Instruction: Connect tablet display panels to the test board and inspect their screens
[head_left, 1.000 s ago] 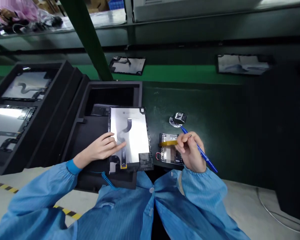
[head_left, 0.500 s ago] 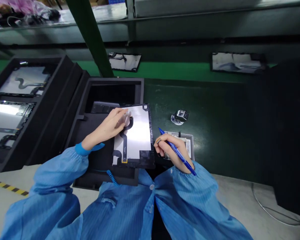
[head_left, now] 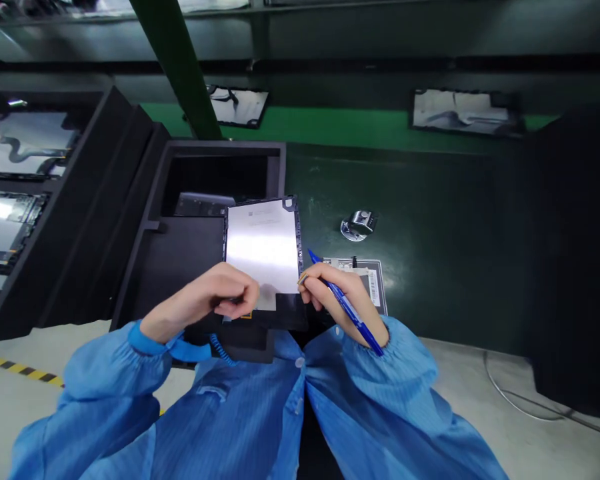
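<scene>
A display panel [head_left: 263, 243] with a silvery back and black frame lies tilted over the black foam tray [head_left: 180, 267]. My left hand [head_left: 230, 290] is closed over the panel's lower left; whatever its curled fingers hold is hidden. A small orange-edged end of a flex cable [head_left: 247, 315] shows just below that hand, the rest of the cable out of sight. My right hand [head_left: 343, 293] is closed at the panel's right edge, with a blue pen [head_left: 353, 310] lying across it. Between its thumb and fingertips is a small brownish piece [head_left: 303, 279] too small to name.
Right of the panel are a shiny metal object [head_left: 359, 225] on a round base and a labelled flat part [head_left: 375, 283], partly behind my right hand. More panels lie at the back [head_left: 460, 110] and in stacked foam trays [head_left: 95, 173] at left. A green post [head_left: 177, 67] rises behind.
My left hand has moved down from the panel's upper left and closed its fingers. The black flex cable no longer lies across the panel's back. The view has tipped slightly downward.
</scene>
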Tool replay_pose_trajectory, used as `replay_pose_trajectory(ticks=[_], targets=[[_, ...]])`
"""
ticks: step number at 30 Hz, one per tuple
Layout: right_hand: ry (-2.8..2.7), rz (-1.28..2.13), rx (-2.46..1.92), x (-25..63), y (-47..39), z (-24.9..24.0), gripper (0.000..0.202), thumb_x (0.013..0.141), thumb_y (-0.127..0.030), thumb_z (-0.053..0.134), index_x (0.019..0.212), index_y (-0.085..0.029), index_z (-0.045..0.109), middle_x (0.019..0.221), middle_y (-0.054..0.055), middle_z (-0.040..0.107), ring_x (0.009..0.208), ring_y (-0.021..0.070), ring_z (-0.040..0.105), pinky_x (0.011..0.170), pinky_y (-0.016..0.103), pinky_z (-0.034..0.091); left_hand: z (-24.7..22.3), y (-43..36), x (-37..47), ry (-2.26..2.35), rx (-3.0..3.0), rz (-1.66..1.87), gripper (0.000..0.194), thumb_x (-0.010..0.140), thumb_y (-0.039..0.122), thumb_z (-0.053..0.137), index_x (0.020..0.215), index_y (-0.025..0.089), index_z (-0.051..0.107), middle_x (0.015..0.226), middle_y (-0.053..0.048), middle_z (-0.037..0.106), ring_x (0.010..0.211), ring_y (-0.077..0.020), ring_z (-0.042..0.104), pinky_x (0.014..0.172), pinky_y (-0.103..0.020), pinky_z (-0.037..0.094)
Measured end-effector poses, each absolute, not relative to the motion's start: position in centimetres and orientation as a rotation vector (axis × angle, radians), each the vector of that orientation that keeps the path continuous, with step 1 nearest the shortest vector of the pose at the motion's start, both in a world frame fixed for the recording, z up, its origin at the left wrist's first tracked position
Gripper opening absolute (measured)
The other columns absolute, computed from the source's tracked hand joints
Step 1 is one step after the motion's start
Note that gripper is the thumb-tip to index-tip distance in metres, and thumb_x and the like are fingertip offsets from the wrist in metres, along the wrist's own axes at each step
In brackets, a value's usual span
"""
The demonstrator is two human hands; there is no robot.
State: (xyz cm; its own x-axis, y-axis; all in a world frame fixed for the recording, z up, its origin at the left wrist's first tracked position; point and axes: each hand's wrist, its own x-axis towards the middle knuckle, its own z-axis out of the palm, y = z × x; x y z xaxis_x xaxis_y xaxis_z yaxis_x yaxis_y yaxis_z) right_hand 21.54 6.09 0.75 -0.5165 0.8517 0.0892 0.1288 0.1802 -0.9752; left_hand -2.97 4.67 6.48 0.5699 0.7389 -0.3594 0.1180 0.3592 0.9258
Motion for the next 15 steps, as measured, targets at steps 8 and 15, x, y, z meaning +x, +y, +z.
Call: replay_pose_trajectory(ticks=[8, 15], targets=[[-1.908, 1.347, -0.886, 21.1, 6.0, 0.7, 0.026, 0.104, -0.033, 0.053, 0.083, -0.020, 0.062, 0.070, -0.001, 0.065, 0.064, 0.0114, 0.061, 0.065, 0.023, 0.045, 4.5, 1.8, 1.0, 1.484, 1.552, 1.054, 0.016, 0.086, 0.023, 0.069, 0.071, 0.021, 0.071, 0.067, 0.002, 0.071, 0.061, -0.0123, 0.062, 0.059, -0.023, 0.049], [-1.952, 1.310, -0.832, 20.9, 5.7, 0.1, 0.024, 0.102, -0.029, 0.053, 0.081, -0.020, 0.062, 0.070, -0.001, 0.064, 0.061, 0.0103, 0.057, 0.062, 0.021, 0.043, 3.6, 2.1, 2.0, 1.526, 1.633, 1.014, 0.017, 0.086, 0.024, 0.072, 0.070, 0.020, 0.074, 0.065, 0.003, 0.073, 0.055, -0.0114, 0.062, 0.053, -0.022, 0.048]])
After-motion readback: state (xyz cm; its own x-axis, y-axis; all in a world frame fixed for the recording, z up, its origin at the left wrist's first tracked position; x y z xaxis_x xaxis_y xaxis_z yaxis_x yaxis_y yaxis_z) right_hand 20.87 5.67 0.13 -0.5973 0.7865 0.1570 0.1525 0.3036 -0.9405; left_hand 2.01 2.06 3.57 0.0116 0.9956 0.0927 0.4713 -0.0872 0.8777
